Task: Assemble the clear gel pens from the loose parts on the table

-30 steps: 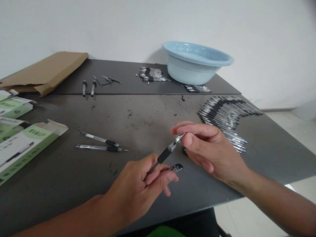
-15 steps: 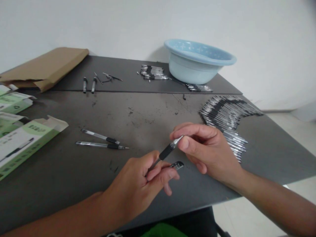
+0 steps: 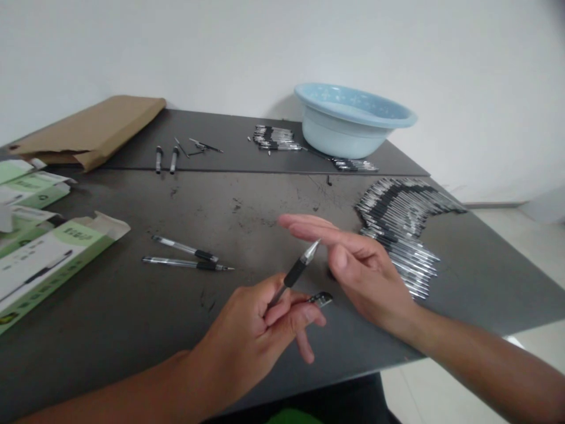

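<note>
My left hand [image 3: 260, 330] is closed around a gel pen [image 3: 296, 272] with a black grip, its metal tip angled up to the right. Between other fingers of the same hand sits a pen cap [image 3: 321, 299], dark with a clear part. Just right of the pen tip is my right hand [image 3: 362, 265], its fingers stretched out and holding nothing. Whether the thumb side still brushes the tip, I cannot tell. Two uncapped pens lie left of my hands: an upper pen [image 3: 184, 248] and a lower pen [image 3: 188, 264] with its tip pointing right.
Many pens in a fanned row [image 3: 397, 206] lie at the right. A light blue basin [image 3: 344, 132] stands at the back, near a smaller pen pile [image 3: 276, 137]. Green-white boxes [image 3: 57, 259] and a brown paper bag [image 3: 92, 126] occupy the left. Two short barrels stand near loose refills [image 3: 205, 144].
My right hand's fingers have come off the pen tip and straightened, leaving the metal cone exposed. My left hand keeps the pen and cap. The whole view has shifted slightly.
</note>
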Tool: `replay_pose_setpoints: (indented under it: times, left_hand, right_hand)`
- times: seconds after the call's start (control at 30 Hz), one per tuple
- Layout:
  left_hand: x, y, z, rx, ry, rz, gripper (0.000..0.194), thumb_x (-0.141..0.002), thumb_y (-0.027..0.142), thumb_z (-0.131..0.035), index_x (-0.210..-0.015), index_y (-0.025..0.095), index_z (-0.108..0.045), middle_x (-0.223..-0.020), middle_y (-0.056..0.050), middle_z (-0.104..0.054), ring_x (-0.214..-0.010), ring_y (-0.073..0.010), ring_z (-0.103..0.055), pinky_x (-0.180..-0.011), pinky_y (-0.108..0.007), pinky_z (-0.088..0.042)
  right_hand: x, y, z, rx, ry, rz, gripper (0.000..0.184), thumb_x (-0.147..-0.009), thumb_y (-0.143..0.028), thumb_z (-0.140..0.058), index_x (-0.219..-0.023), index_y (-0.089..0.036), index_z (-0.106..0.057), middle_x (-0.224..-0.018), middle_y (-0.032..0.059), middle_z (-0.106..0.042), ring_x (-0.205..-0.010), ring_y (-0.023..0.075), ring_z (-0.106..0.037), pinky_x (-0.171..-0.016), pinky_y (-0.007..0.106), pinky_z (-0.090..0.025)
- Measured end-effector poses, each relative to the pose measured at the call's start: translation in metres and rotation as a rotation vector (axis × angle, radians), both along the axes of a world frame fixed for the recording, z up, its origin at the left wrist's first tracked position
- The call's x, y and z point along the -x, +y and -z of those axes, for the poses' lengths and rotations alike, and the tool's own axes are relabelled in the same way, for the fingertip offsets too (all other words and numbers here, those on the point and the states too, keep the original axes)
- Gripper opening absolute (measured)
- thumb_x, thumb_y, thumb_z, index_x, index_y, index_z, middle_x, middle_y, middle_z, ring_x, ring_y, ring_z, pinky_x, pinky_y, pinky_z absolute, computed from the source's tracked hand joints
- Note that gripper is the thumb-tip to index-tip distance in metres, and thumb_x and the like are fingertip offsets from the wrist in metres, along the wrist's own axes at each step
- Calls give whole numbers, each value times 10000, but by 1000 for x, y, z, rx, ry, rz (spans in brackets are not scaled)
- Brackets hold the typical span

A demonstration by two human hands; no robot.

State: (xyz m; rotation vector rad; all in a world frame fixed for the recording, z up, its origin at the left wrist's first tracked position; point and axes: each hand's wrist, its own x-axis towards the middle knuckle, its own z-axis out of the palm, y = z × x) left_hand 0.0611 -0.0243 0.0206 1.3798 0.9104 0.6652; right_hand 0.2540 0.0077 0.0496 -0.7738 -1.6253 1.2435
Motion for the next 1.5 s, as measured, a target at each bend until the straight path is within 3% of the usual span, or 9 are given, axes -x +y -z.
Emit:
replay_pose_setpoints:
  times: [0.17, 0.3, 0.4, 0.53, 0.6, 0.73, 1.03, 1.23, 1.5]
  left_hand:
    - [0, -1, -2, 6, 25, 24, 218, -1019, 404, -587, -911, 215, -600, -657, -10, -786, -653, -238, -822, -710, -327, -601]
    - [-1, -2, -2, 44, -1, 0, 279, -1006, 399, -599, -805, 235, -495, -809, -46, -833, -608, -204, -809, -716, -308, -594]
    - [-1, -2, -2, 62, -31, -2, 328, -1005, 395, -604, -776, 244, -424, -915, -60, -843, -583, -181, -797, -697, -297, -586]
    - [-1, -1, 1, 68, -53, 4, 353, -1008, 410, -611, -779, 246, -398, -918, -45, -834, -583, -178, -796, -693, -297, -583]
    - [-1, -1, 2, 85, -59, -3, 382, -1001, 410, -619, -762, 248, -369, -903, -45, -830, -574, -174, -791, -657, -285, -566]
    - [-3, -2, 4, 85, -115, -24, 443, -1006, 402, -624, -744, 251, -300, -903, -56, -818, -567, -160, -781, -624, -267, -541]
    - [-5, -5, 10, 104, -164, -16, 439, -1012, 439, -654, -767, 236, -350, -911, -53, -811, -569, -160, -779, -597, -266, -516]
    - [-4, -5, 9, 148, -226, 4, 473, -1015, 435, -662, -762, 236, -316, -923, -47, -803, -585, -145, -780, -498, -216, -399]
    - [-2, -4, 10, 155, -187, 36, 416, -1025, 408, -635, -780, 233, -348, -894, -50, -781, -595, -151, -774, -509, -218, -436]
  right_hand:
    - [6, 2, 4, 48, 72, 78, 149, -885, -284, -879, -992, -379, -839, -1170, -65, -828, -1323, 176, -660, -1221, 373, -415]
    - [6, 2, 8, 95, 140, 10, 313, -945, -485, -789, -1237, -371, -792, -1313, -17, -785, -1360, 215, -633, -1219, 406, -415]
    - [6, 2, 5, 48, 99, -47, 269, -1079, -403, -617, -1283, -375, -788, -1410, -22, -749, -1494, 191, -519, -1296, 426, -313]
    - [8, 5, 6, 25, 79, 74, 147, -917, -310, -848, -1035, -397, -842, -1143, -57, -831, -1309, 182, -664, -1220, 392, -418]
    - [8, 5, 7, 63, 127, 76, 283, -845, -428, -899, -1115, -396, -821, -1155, -41, -818, -1272, 208, -680, -1192, 406, -448]
    - [7, 0, 4, 86, 132, -75, 345, -1053, -491, -624, -1348, -370, -757, -1444, 19, -727, -1494, 244, -523, -1283, 491, -347]
    - [9, 5, 2, 144, 126, 115, 106, -846, -286, -899, -884, -377, -861, -960, -35, -860, -1215, 216, -731, -1138, 420, -525]
    - [9, 2, -2, 87, 53, -25, 245, -1021, -371, -714, -1247, -388, -806, -1336, 0, -788, -1400, 203, -626, -1222, 440, -461]
    - [7, 5, -4, 19, 12, 29, 153, -973, -331, -782, -1082, -407, -857, -1120, -26, -855, -1357, 227, -654, -1212, 479, -476]
